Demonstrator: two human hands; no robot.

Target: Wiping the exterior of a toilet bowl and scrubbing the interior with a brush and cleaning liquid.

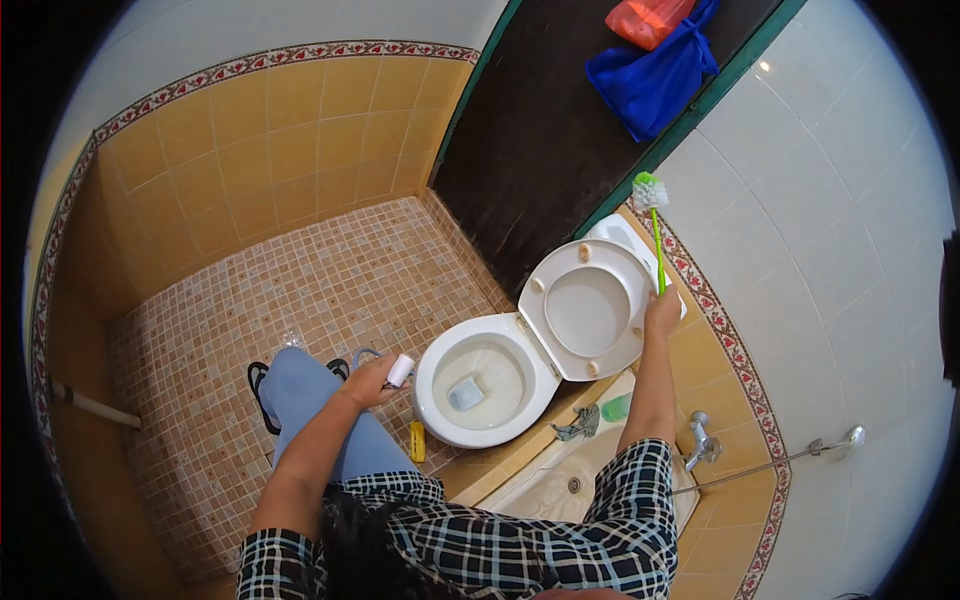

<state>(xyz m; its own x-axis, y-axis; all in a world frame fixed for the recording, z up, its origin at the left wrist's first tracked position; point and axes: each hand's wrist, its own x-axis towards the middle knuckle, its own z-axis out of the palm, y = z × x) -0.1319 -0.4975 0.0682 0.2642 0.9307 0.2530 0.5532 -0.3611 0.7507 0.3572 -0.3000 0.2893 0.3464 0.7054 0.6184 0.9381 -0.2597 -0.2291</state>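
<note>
My right hand (663,309) grips the green handle of a toilet brush (658,232), whose white and green bristle head points up and away from me, above the toilet tank (619,231). In my left hand (369,381) is a white bidet sprayer head (400,371) with a bluish hose, just left of the bowl. The toilet bowl (433,411) holds water. Its seat and lid (529,327) are raised and lean back toward the tank.
A yellow object (418,441) lies on the tiled floor (322,277) by the bowl. A tub (540,487) with a cloth (577,424) and a green object (616,407) on its ledge adjoins the toilet. A chrome faucet (703,442) juts from the wall. Bags (651,82) hang on the dark door (525,112).
</note>
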